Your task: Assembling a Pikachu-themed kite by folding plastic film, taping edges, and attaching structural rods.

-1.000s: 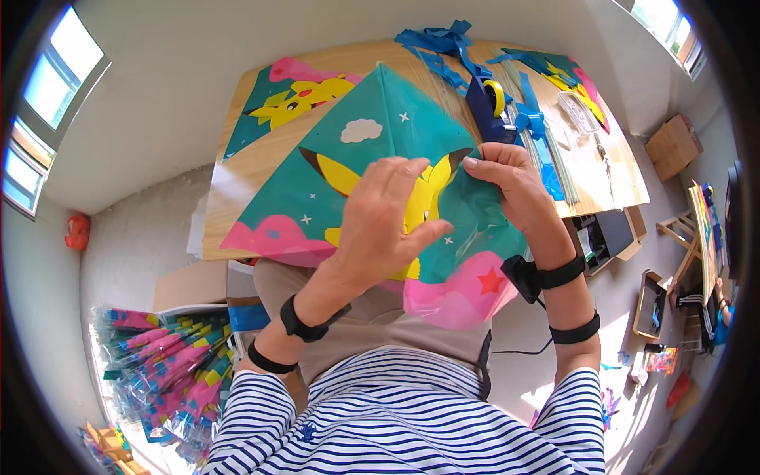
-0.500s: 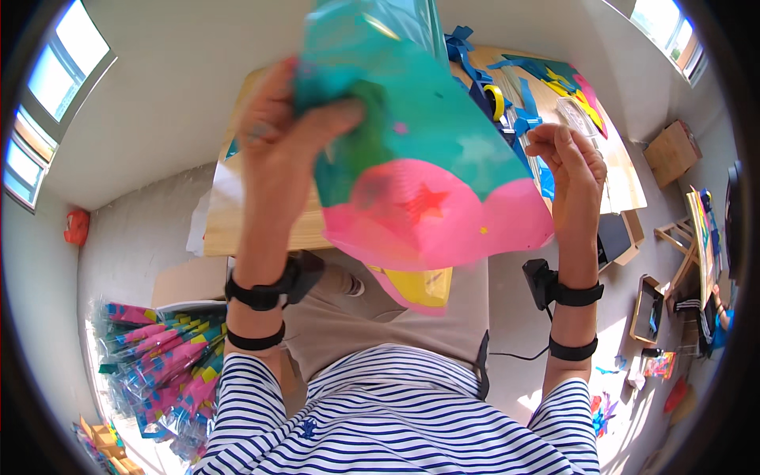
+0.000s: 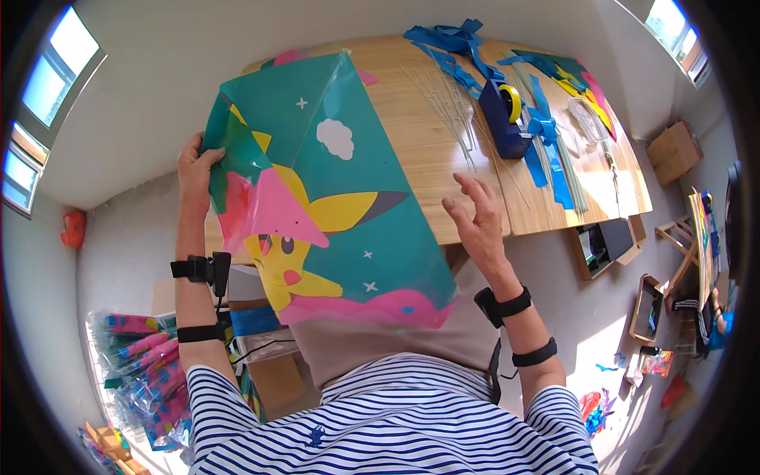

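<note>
A thin, glossy plastic sheet (image 3: 348, 178), green with a pink border, hangs in front of me over the near left of the table. It bears a yellow cartoon animal, a white cloud and small stars. My left hand (image 3: 196, 170) pinches its left edge, where the sheet folds over and shows pink and green. My right hand (image 3: 480, 214) is raised just past the sheet's right edge, fingers apart, holding nothing. Both wrists wear black straps with small devices.
On the wooden table (image 3: 423, 142) lie thin rods (image 3: 450, 111), blue ribbons (image 3: 562, 186), a dark blue tape dispenser (image 3: 500, 123) and more coloured sheets (image 3: 590, 87). Clear-wrapped colourful packs (image 3: 150, 372) are piled at lower left. An open box (image 3: 606, 249) stands below the table's right side.
The sheet has swung down and turned, so its cartoon figure shows. My left hand has moved left and down with it. My right hand has moved left and down, its fingers spreading.
</note>
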{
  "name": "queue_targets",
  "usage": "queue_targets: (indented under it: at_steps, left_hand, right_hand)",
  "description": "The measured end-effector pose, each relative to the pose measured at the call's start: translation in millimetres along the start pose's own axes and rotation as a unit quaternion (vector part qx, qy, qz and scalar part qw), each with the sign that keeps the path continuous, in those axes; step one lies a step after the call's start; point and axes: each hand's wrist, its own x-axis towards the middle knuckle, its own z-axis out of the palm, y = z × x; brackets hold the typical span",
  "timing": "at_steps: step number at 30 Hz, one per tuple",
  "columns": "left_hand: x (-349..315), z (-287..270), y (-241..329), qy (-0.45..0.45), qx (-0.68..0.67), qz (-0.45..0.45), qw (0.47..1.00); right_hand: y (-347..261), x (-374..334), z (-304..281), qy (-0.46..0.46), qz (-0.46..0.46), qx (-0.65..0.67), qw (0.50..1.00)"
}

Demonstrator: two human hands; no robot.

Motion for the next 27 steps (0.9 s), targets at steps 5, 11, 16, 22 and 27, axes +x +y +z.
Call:
queue_targets:
  at_steps: [5,11,16,22,27]
  left_hand:
    - [29.9,1.1,-51.3,0.018,0.072,-0.017,0.997]
    - [72.2,4.8,-96.5,0.039,0.178,-0.086,0.98]
    - [93.3,0.1,-128.4,0.035,0.255,-0.077,0.963]
    - [96.1,-4.7,-143.0,0.077,0.47,-0.024,0.879]
    - [47.0,23.8,-122.7,0.025,0.471,0.199,0.859]
  right_hand:
    - [24.2,-4.6,42.6,-0.114,0.209,0.139,0.961]
    - [42.5,-31.2,70.5,-0.214,0.458,0.308,0.805]
    - [42.6,-20.1,50.2,-0.253,0.504,0.342,0.752]
    - [54.9,9.3,56.3,-0.3,0.416,0.227,0.828]
    - [73.2,26.4,60.6,-0.308,0.323,0.033,0.894]
